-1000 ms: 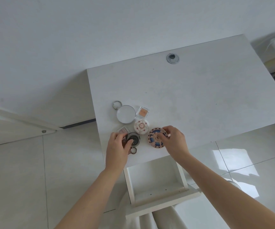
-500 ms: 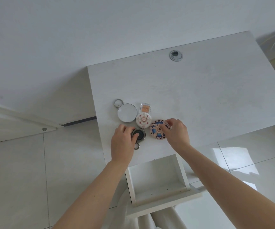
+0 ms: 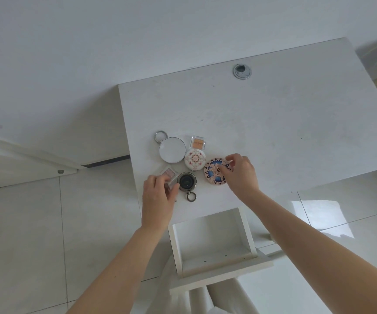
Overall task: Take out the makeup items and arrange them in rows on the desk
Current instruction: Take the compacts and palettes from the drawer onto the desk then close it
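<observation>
White surface [image 3: 262,123] against a pale wall, glossy tiled floor below; only one view, head cam, looking down.

Left hand [image 3: 158,198] sits at the near-left part of the surface, fingers curled, thumb and fingertips pinching a small clear square compact [image 3: 169,175] w/ pinkish fill. Just right of that hand, touching or nearly touching the thumb: dark round compact [image 3: 186,181] w/ metal rim, its ring loop pointing back toward the person.

Right hand [image 3: 239,173] is further right, fingers bent down onto a round pink-and-blue patterned compact [image 3: 214,174], fingertips gripping its far-right edge; compact lies flat.

Beyond the left hand: plain white round mirror compact [image 3: 172,150] w/ a ring at its far-left. Between the hands and a bit farther out: white round compact w/ red floral pattern [image 3: 195,159], and just past it, touching, a small clear square compact w/ orange fill [image 3: 198,143].

Far beyond the right hand: round cable grommet [image 3: 242,71] near the back edge.

Near side, between the forearms: open white drawer [image 3: 212,243] pulled out under the surface.
</observation>
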